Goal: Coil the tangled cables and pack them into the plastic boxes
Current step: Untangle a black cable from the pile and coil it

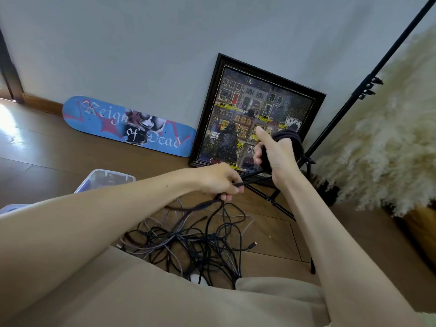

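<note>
Holding a black coil up in front of a framed picture, the right hand has its fingers curled round it, thumb raised. The left hand pinches the cable that runs taut to the coil. The tangle lies on the floor between the person's legs. A clear box stands on the floor left of the tangle. Dark contents show inside it but cannot be identified.

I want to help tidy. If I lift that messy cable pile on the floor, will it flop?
Probably floppy: the cable pile lies in loose, thin loops. It would likely rise as one snagging clump, since the strands cross each other.
</note>
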The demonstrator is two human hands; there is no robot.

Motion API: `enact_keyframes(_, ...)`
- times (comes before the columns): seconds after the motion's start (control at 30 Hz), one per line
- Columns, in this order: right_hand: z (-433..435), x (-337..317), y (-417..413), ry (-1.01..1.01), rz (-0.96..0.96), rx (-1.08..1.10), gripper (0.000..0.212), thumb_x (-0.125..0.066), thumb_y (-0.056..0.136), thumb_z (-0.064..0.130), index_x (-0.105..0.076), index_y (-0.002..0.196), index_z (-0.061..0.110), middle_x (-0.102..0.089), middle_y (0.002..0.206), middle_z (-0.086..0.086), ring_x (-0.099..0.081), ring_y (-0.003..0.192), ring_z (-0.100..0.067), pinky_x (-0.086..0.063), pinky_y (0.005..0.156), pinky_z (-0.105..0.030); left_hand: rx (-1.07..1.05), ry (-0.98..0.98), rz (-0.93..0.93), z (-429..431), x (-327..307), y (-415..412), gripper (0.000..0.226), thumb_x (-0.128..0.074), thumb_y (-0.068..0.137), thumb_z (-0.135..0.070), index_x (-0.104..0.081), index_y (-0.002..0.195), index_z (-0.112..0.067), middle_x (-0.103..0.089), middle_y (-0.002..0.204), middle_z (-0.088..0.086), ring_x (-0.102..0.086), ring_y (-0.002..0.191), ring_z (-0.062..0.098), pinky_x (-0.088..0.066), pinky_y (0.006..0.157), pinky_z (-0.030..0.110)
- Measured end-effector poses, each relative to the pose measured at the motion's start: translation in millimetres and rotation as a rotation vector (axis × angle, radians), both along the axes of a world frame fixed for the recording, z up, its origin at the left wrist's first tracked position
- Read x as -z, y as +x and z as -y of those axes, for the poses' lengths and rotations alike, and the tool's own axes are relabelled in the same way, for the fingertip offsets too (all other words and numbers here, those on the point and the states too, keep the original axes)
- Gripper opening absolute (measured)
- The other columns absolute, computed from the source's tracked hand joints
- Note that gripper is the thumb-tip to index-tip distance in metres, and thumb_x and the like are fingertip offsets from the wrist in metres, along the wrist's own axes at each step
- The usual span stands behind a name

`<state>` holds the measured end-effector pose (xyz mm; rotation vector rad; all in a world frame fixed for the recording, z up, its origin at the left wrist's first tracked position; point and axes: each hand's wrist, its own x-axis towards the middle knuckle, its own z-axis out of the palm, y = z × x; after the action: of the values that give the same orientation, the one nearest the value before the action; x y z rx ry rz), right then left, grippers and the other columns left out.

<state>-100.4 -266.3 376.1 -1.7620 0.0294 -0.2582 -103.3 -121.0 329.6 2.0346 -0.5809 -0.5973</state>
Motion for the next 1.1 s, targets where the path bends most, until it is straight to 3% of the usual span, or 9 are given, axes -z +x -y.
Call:
enact_keyframes(0.07,0.1,6.0,2.6,-0.202,-0.008,0.029,0.055,-0.057,0.095,0.034,-0.050,0.047,0.008,-0.051,0.046,-0.003,-0.044,0.040,-0.014,-0.043,0.056,-0.027,0.002,0.012,0.073,0.5,-1.2,-2.1,0.013,-0.055,0.093,-0.006,-0.064,0.102,-0.004,-0.058,0.065,0.003,-0.051,0.056,0.010,-0.046,0.064,0.027)
enact_keyframes(0.17,-0.7,13.6,5.3,-0.375,-0.051,-0.003,0.057,-0.052,0.098,0.032,-0.050,0.048,0.006,-0.053,0.050,-0.010,-0.048,0.038,-0.014,-0.045,0.055,-0.026,-0.019,0.101,0.284,-2.7,-7.8,-0.1,0.014,-0.063,0.089,-0.012,-0.069,0.100,-0.008,-0.059,0.066,-0.004,-0.053,0.059,0.006,-0.044,0.060,0.014)
enact_keyframes(0.37,-4.8,24.8,7.7,-0.626,-0.122,-0.055,0.054,-0.051,0.097,0.032,-0.062,0.057,-0.002,-0.065,0.051,-0.011,-0.060,0.044,-0.019,-0.055,0.060,-0.033,-0.031,0.158,0.475,-5.8,-11.9,1.6,0.014,-0.067,0.085,-0.017,-0.072,0.098,-0.012,-0.057,0.076,-0.003,-0.049,0.069,0.008,-0.035,0.060,0.018)
enact_keyframes(0.53,-7.4,20.5,-8.3,-0.552,-0.533,-0.324,0.042,-0.041,0.103,0.034,-0.053,0.076,0.003,-0.055,0.045,-0.006,-0.052,0.035,-0.015,-0.041,0.038,-0.021,-0.030,0.154,0.587,-12.6,-12.3,2.8,0.013,-0.071,0.082,-0.015,-0.075,0.094,-0.012,-0.060,0.077,-0.005,-0.053,0.072,0.007,-0.037,0.061,0.009)
enact_keyframes(0.63,-10.1,17.9,-11.1,-0.428,-0.698,-0.434,0.057,-0.023,0.100,0.057,-0.046,0.082,0.008,-0.038,0.044,-0.001,-0.036,0.032,-0.013,-0.031,0.037,-0.020,-0.003,0.222,0.689,-14.1,-9.3,1.7,0.012,-0.067,0.084,-0.015,-0.073,0.094,-0.014,-0.064,0.092,-0.001,-0.059,0.083,0.014,-0.048,0.072,0.025)
enact_keyframes(0.73,-11.2,12.8,-9.8,-0.400,-0.749,-0.477,0.075,-0.005,0.090,0.072,-0.044,0.097,0.008,-0.031,0.042,0.002,-0.028,0.030,-0.010,-0.025,0.038,-0.019,-0.020,0.329,0.857,-14.8,-9.1,0.1,0.014,-0.057,0.085,-0.012,-0.067,0.094,-0.017,-0.059,0.106,0.000,-0.056,0.092,0.021,-0.049,0.071,0.038)
enact_keyframes(0.93,-7.2,12.5,-6.7,-0.388,-0.758,-0.526,0.101,0.003,0.083,0.078,-0.052,0.110,-0.002,-0.028,0.041,0.003,-0.023,0.030,-0.010,-0.024,0.045,-0.025,-0.046,0.306,0.957,-17.7,-6.9,3.2,0.019,-0.051,0.086,-0.007,-0.067,0.096,-0.012,-0.045,0.101,0.002,-0.050,0.086,0.022,-0.038,0.065,0.033)
enact_keyframes(1.0,-6.2,11.5,-6.9,-0.354,-0.757,-0.516,0.104,0.007,0.081,0.079,-0.052,0.106,-0.003,-0.028,0.041,0.001,-0.024,0.031,-0.012,-0.024,0.045,-0.024,-0.078,0.263,0.949,-21.9,-5.1,7.1,0.015,-0.058,0.085,-0.011,-0.071,0.093,-0.014,-0.043,0.111,0.003,-0.042,0.097,0.015,-0.041,0.076,0.035)
enact_keyframes(1.1,-6.7,12.2,-7.4,-0.341,-0.781,-0.503,0.109,0.007,0.076,0.083,-0.053,0.105,-0.003,-0.028,0.043,0.001,-0.023,0.032,-0.012,-0.024,0.046,-0.025,-0.183,0.328,0.940,-25.6,-3.6,12.1,0.014,-0.062,0.084,-0.020,-0.074,0.092,-0.023,-0.040,0.118,0.000,-0.031,0.108,0.012,-0.019,0.098,0.036)
